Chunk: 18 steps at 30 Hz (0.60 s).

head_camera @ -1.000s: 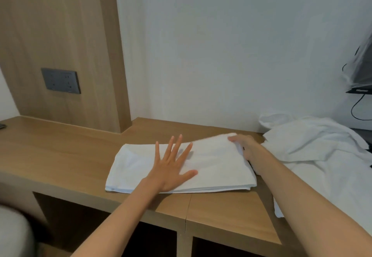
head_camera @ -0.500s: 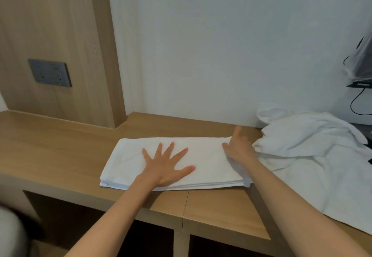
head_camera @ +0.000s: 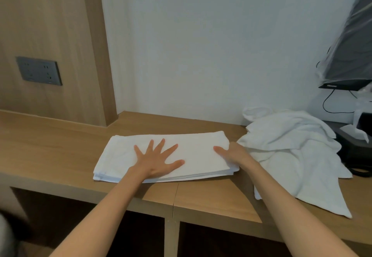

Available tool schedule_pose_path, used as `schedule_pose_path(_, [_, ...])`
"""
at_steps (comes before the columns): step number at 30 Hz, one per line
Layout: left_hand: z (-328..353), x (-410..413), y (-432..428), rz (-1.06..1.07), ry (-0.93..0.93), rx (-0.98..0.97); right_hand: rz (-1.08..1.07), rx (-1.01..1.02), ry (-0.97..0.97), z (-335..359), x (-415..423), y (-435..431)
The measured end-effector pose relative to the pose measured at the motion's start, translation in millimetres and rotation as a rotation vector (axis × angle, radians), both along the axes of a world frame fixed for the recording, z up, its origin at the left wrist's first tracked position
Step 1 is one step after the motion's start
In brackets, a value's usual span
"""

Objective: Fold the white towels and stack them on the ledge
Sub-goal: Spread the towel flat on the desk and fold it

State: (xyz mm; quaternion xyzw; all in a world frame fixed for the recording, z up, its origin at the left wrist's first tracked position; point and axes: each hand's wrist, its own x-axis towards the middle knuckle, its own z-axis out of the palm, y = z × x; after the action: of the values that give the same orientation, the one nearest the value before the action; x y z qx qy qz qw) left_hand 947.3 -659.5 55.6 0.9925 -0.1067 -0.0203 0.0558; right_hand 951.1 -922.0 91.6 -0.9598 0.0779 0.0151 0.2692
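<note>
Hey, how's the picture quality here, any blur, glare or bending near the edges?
Head view: soft, even light, only faint shadows around the left hand on the folded towel; wide lens tilts the wood panel; grey blur in the bottom-left corner; mild sheen on the plastic-wrapped screen.

A grey socket plate (head_camera: 39, 71) sits on the wooden wall panel (head_camera: 50, 25). At the right, a dark screen (head_camera: 350, 55) is wrapped in clear plastic. A black cable (head_camera: 330, 109) hangs below it.

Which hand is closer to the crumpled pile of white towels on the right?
Right. The right hand sits at the folded white towel's right end, just beside the crumpled pile of white towels; the left hand presses flat on that towel's middle, farther away.
</note>
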Motion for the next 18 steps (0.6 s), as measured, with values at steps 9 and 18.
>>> schedule_pose_path(9, [9,-13,13,0.114,0.022,-0.01,-0.098,-0.52,-0.35,-16,-30,14])
schedule_pose_path(18, [9,4,-43,0.023,-0.072,-0.181,0.298,-0.263,-0.205,-16,10,70])
